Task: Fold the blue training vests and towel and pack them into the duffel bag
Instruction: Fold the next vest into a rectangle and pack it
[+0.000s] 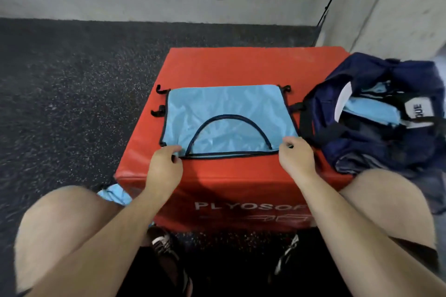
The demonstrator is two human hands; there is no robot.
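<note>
A light blue training vest (224,106) with dark trim lies folded in half on top of a red foam box (229,67). My left hand (164,166) pinches the vest's near left corner. My right hand (295,157) pinches its near right corner. The navy duffel bag (366,149) stands unzipped at the box's right side, with folded light blue cloth (369,108) and something white inside. More light blue fabric (113,194) lies on the floor by my left knee, partly hidden.
The red box sits on dark speckled rubber floor (72,91), close to a grey concrete wall (156,2) and a column (386,7) at the back right. My knees and shoes flank the box's near face.
</note>
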